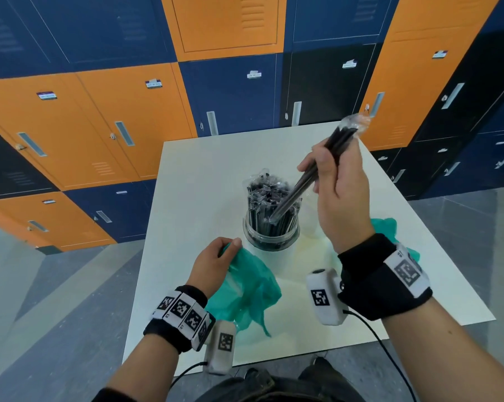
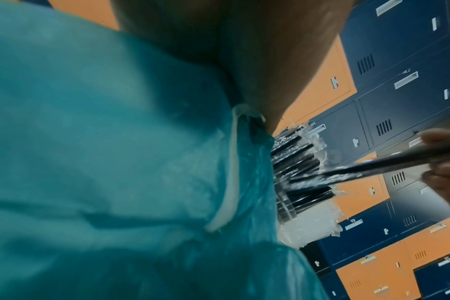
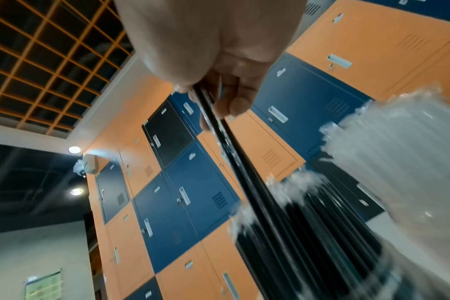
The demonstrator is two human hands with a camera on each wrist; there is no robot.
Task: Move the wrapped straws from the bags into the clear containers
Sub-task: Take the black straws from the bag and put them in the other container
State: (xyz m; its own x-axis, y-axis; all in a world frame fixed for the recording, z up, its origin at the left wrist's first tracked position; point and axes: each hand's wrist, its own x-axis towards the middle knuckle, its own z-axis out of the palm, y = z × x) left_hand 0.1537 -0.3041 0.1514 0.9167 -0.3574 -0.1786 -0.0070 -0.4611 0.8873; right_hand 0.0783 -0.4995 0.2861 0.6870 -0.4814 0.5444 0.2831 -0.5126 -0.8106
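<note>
On the white tabletop (image 1: 187, 169), near its centre, stands a clear container (image 1: 271, 239) packed with upright black wrapped straws (image 1: 269, 204). The right hand (image 1: 337, 192), raised at about two o'clock from the container, pinches a small bundle of black straws (image 1: 317, 172) between thumb and fingers; the bundle slants, its lower end dipping among the straws already in the container, its upper end (clear wrapper tips bunched there) pointing toward one o'clock. The left hand (image 1: 213, 265), at seven o'clock from the container, has its fingers curled round the gathered edge of a teal plastic bag (image 1: 245, 288) lying crumpled on the tabletop. A second teal bag (image 1: 387, 227) shows at four o'clock, partly hidden behind the right wrist. Orange and blue lockers (image 1: 129, 117) fill the background.
</note>
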